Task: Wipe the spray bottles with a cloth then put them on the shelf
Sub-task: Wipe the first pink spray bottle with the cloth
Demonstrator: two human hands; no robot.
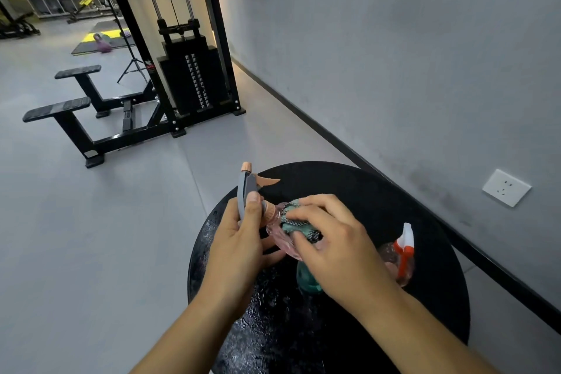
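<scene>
Pink bottle: a clear pink spray bottle [277, 241] with a grey head and peach trigger and nozzle, held tilted above the far-left part of the round black table [394, 191].
Left hand: the left hand [239, 240] grips the bottle at its grey spray head and neck, thumb laid along the head.
Right hand: the right hand [331, 240] presses a green patterned cloth [296, 222] onto the bottle's body, fingers curled over the cloth.
Second bottle: a clear spray bottle [402, 258] with a white and orange-red head stands on the table toward its right edge, just beside the right wrist.
Green item: something teal [308, 279] sits on the table under the right hand, mostly hidden.
Table surface: glossy, with wet-looking specks near its left and near edges.
Writing: no label or brand can be read on either bottle.
Surroundings: a black weight machine [188, 76] on the grey floor; a white wall socket [506, 187].
</scene>
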